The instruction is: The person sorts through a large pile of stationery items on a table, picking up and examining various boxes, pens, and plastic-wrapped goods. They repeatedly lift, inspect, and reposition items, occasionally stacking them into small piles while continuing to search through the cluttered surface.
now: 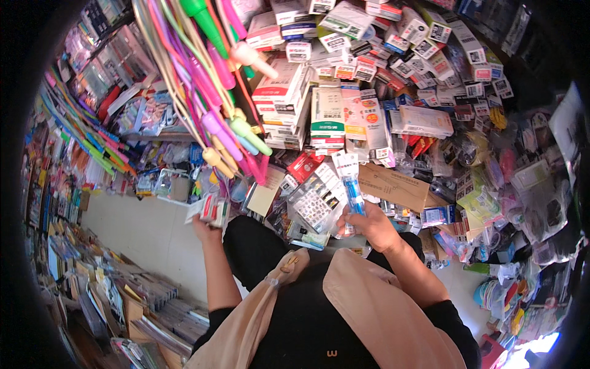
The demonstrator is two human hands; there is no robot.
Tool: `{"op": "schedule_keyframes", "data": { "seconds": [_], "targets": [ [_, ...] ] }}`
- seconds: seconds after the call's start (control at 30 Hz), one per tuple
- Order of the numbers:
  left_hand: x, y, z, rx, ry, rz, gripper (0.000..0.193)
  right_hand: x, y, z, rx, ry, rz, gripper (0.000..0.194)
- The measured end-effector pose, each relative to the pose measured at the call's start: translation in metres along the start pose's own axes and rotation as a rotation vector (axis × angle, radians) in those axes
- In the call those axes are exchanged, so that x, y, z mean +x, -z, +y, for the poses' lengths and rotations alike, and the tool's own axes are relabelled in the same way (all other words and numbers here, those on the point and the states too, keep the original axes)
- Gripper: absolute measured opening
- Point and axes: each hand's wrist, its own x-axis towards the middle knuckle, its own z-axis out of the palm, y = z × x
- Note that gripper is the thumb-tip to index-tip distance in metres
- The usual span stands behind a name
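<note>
My right hand (368,227) grips clear plastic packets of blue pens (354,193), held upright over the crowded shelf in front of my knees. Under and beside them lies a clear-wrapped sheet with rows of small dark pictures (315,207). On the left, my left hand (207,227) is closed around a small red and white package (213,210), out over the pale floor. Its fingers are partly hidden behind the package. Just beyond the pens stand stacked pen boxes (328,110), and a brown cardboard envelope (394,184) lies to their right.
Colourful skipping ropes with plastic handles (223,133) hang close at the upper left. Small cartons (424,46) are heaped at the back. Plastic-wrapped goods (530,184) crowd the right side. Books and notebooks (152,300) cover the lower left, beside the tiled floor (143,235).
</note>
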Motion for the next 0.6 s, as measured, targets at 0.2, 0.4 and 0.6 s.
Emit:
{"op": "schedule_keyframes", "data": {
  "seconds": [0.2, 0.4, 0.6],
  "targets": [
    [-0.156, -0.026, -0.011, 0.382, -0.642, -0.271, 0.034, -0.020, 0.031, 0.004, 0.120, 0.149, 0.212, 0.012],
    [-0.257, -0.169, -0.055, 0.637, -0.232, -0.810, 0.029, -0.026, 0.025, -0.013, 0.141, 0.254, 0.507, 0.027],
    [-0.260, -0.317, -0.094, 0.619, -0.058, -1.020, 0.028, -0.047, 0.045, -0.002, 0.180, 0.345, 0.521, 0.019]
  ]
}}
